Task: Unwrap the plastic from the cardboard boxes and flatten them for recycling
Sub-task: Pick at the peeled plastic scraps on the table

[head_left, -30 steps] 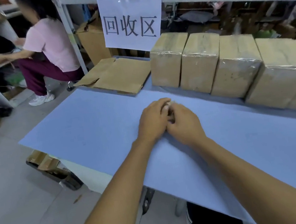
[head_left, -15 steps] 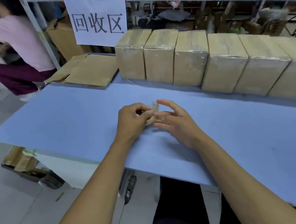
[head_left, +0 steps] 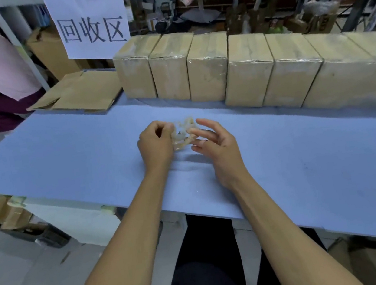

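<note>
Both hands are now separating, with the right hand (head_left: 217, 147) spreading its fingers loosely while the left hand (head_left: 156, 144) is pinching the crumpled plastic wad (head_left: 184, 134) between them above the blue table (head_left: 62, 156). Behind, 7 wrapped boxes (head_left: 207, 68) are standing touching in a row, beside flattened cardboard (head_left: 82, 92) under a paper sign (head_left: 91, 25).

Head view, down onto near table (head_left: 63, 161)
</note>
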